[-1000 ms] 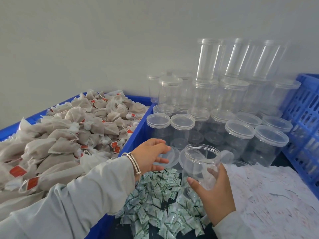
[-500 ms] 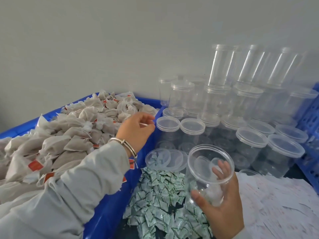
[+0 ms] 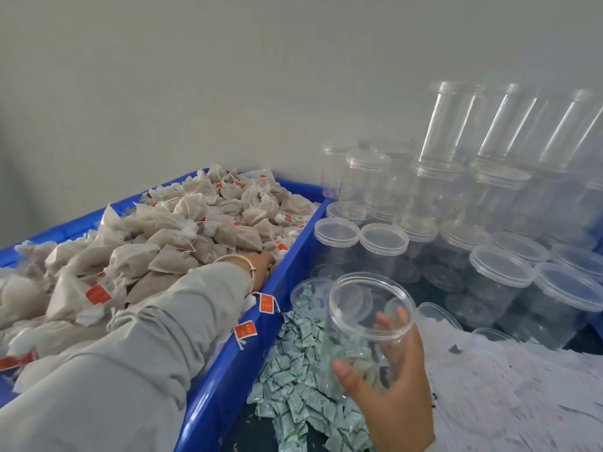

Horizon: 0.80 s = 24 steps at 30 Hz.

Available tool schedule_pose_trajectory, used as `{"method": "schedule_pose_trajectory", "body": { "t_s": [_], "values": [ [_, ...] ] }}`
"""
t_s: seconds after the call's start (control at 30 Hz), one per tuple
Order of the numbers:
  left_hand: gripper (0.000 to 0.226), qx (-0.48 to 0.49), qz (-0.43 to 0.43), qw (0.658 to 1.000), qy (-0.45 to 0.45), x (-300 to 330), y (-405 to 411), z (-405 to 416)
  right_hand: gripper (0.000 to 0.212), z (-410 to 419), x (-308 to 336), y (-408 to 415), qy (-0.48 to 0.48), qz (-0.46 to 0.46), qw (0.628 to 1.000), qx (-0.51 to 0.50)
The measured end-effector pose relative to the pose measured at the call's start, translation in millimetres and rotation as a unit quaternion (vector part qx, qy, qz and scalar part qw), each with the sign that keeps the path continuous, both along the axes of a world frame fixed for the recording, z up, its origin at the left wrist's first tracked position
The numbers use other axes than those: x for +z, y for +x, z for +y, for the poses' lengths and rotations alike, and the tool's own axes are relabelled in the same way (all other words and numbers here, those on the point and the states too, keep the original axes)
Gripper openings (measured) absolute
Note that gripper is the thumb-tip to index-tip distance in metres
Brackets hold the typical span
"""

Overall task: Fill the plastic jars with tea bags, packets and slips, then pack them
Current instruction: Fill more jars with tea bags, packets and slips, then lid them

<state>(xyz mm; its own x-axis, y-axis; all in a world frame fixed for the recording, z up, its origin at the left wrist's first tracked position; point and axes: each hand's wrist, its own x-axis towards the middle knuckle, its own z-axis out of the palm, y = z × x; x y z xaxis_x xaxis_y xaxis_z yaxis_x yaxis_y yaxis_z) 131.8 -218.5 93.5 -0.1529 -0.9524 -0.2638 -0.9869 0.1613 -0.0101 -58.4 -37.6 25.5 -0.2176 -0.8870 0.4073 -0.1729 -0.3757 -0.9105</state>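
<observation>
My right hand (image 3: 388, 393) grips an open, empty clear plastic jar (image 3: 362, 324) and holds it tilted above a pile of small green-and-white packets (image 3: 293, 370). My left hand (image 3: 262, 264) reaches into the blue crate (image 3: 228, 370) on the left and is sunk among the beige tea bags (image 3: 169, 236) with red tags; its fingers are hidden, so I cannot tell what they hold. White paper slips (image 3: 509, 396) lie spread at the right.
Several lidded clear jars (image 3: 502, 278) stand stacked in rows at the back right against a grey wall. Loose clear lids (image 3: 305, 290) lie near the packets. A second blue crate's edge (image 3: 598, 243) shows at the far right.
My left hand moved from the loose lids to the crate and has sunk among the tea bags. My right hand raised and tilted the open jar.
</observation>
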Motion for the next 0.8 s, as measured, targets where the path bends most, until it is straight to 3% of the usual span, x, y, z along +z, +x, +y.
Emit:
{"method": "schedule_pose_trajectory", "body": {
  "t_s": [0.07,0.2,0.37,0.57,0.67,0.8],
  "values": [
    [0.043,0.040,0.037,0.998,0.016,-4,-1,-4,0.094,2,-4,5,0.005,0.012,1.000,0.011],
    [0.042,0.108,0.200,0.973,0.045,-5,-10,-4,0.095,5,-9,7,0.010,0.042,0.999,0.011],
    [0.034,0.055,0.138,0.988,0.032,-4,-13,-1,0.093,3,-10,7,0.008,0.036,0.999,0.021],
    [0.027,0.025,0.139,0.989,-0.046,2,-11,-2,0.089,0,-10,16,0.004,0.016,0.999,0.040],
    [0.012,0.070,0.253,0.957,-0.121,5,-8,0,0.093,1,-14,10,0.014,0.032,0.998,0.051],
    [0.017,0.141,0.363,0.900,-0.196,15,-6,5,0.094,0,-17,-1,0.030,0.029,0.999,0.028]
  ]
}}
